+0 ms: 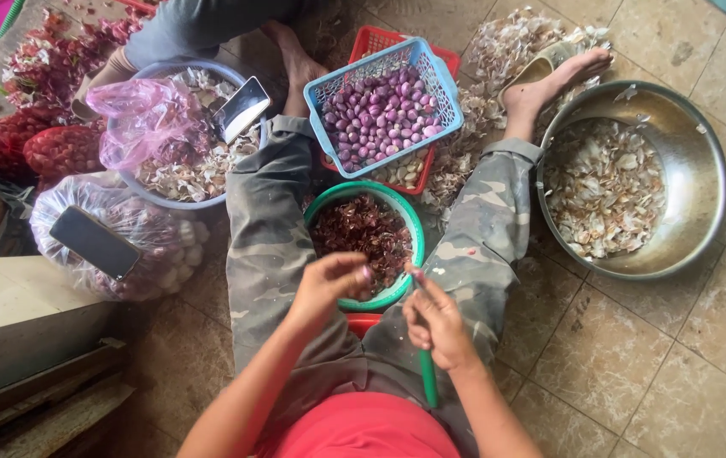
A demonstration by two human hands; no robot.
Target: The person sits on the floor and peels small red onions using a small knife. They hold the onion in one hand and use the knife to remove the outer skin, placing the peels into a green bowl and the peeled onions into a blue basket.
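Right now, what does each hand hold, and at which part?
The left hand pinches a small purple shallot between its fingertips. The right hand grips a green-handled knife at the upper handle.

Steel bowl [702,182] of pale peels, blue basket [446,102] of peeled shallots, two phones [94,242]

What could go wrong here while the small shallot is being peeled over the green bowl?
The right hand works a green-handled knife very close to the left hand fingers pinching the shallot; a slip might nick them. Skins may miss the green bowl and land on the trousers. The blue basket sits stacked on a red one and could tip.
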